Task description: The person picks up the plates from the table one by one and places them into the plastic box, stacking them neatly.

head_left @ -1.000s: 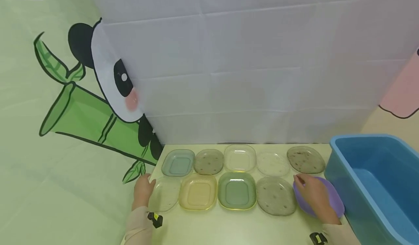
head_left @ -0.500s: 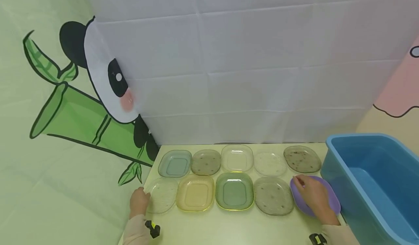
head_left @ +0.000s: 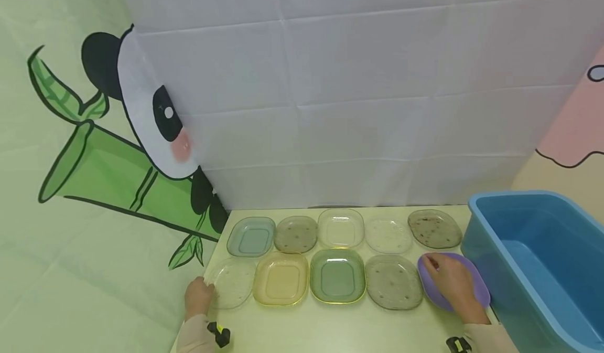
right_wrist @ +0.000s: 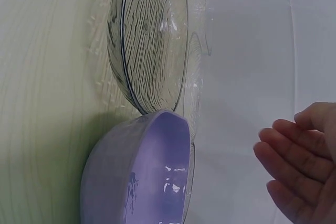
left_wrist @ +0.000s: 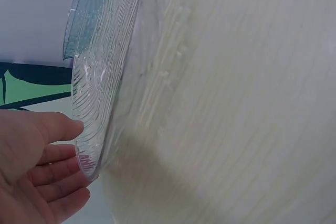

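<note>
On the desk [head_left: 340, 327], could slip the clear plate [head_left: 233, 282] off the nearby left edge by lifting unevenly. Near the bowl [head_left: 479, 284], holding nothing with the relaxed right hand [head_left: 452, 279]. Cannot tell whether gripping or just touching the clear plate with the left hand [head_left: 198, 296].

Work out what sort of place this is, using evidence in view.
Probably a staged indoor workspace: cartoon-printed sheeting backs a pale table bearing two rows of dishes, with a blue tub alongside.
</note>
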Motion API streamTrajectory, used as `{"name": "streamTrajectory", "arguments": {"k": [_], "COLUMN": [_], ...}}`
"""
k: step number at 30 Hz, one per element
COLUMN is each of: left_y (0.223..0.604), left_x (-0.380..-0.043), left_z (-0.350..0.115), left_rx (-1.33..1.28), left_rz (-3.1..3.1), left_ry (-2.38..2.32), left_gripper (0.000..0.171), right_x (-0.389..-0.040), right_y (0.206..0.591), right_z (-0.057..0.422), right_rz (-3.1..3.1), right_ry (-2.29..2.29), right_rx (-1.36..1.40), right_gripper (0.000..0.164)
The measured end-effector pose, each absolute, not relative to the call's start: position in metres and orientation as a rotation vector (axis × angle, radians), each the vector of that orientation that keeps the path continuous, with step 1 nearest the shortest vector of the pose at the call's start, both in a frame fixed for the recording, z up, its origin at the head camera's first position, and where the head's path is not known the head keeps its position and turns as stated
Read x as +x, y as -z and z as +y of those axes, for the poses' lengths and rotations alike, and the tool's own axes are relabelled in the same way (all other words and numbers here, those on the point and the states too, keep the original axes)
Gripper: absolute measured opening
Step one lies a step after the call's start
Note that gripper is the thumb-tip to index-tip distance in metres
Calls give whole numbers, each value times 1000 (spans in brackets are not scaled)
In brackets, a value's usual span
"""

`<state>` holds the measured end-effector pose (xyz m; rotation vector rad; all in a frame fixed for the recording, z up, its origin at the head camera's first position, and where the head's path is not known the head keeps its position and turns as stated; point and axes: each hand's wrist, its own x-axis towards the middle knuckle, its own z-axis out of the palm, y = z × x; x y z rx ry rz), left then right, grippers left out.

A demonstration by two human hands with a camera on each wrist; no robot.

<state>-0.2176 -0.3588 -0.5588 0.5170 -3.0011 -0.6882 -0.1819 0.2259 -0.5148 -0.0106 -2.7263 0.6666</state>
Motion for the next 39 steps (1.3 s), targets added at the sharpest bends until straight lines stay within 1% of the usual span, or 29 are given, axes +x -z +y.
{"name": "streamTrajectory", "arguments": {"k": [7,13,17,24,27,32,36,39], "left_y": [561,563,564,562,562,563,566,568], "left_x": [-215,-216,-214,-212,-211,-210,-211,-212], "left_z": [-358,-356,-357,-356,-356,-355,-353,-354], "left_rx": [614,727,727,845,817,843,920,915], "left_rz": [-2995,-3008,-2988,-2984,-2985,-2955,-2940,-2942], "left_ry": [776,791,770,770,768,800,810,798], "left_gripper": [34,35,34,31,29,26,29,31], "right_x": [-183,-182,-181,-180,-180,-181,-181,-180], "right_y": [518,521,522,522,522,523,525,526], "right_z": [227,227,225,221,221,222,222,223], "right_rz": [-2732,-2727,-2708,-2709,-2708,-2715,-2739,-2757], "right_ry": [-644,-638,-639,-667,-666,-664,-662,-671], "right_rx": [-24,-31,-19,-22,-30,-31,-39,-51], "right_gripper": [17,16,13,10,9,10,12,15]}}
